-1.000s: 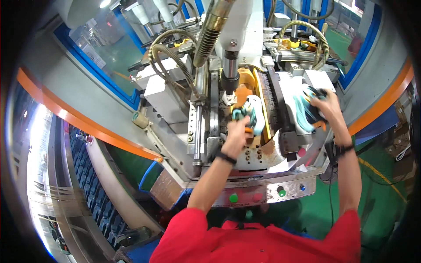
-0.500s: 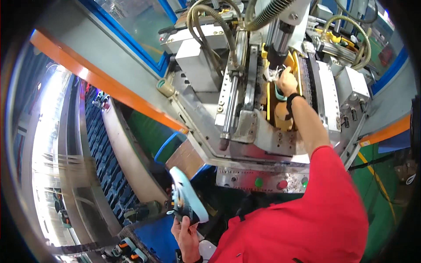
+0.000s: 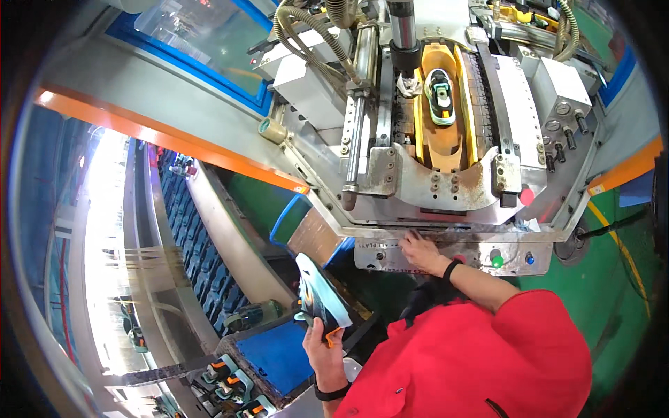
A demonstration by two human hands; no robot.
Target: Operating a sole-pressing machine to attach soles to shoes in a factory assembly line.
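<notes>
My left hand (image 3: 325, 357) is closed round the heel end of a shoe (image 3: 322, 289) with a light blue sole and a dark upper with orange parts, held toe up. My right hand (image 3: 422, 255) holds nothing. It rests over the left part of the control panel (image 3: 439, 270), fingers partly spread, covering the spot beside a red button (image 3: 459, 259). Beyond it, a second shoe (image 3: 440, 97), black, teal and orange, lies in the yellow-sided mould (image 3: 446, 150) of the press, below and right of the vertical metal cylinder (image 3: 403, 49).
A blue-topped table (image 3: 279, 359) stands at lower left, with several shoes (image 3: 233, 383) on a rack beside it. A conveyor (image 3: 202, 244) runs along the left. An orange beam (image 3: 174, 150) crosses above it. A blue-rimmed bin (image 3: 317, 240) sits below the machine.
My right hand has left the shoe in the mould and come back to the control panel. The view has shifted, and the whole mould now shows. My left hand still grips its shoe.
</notes>
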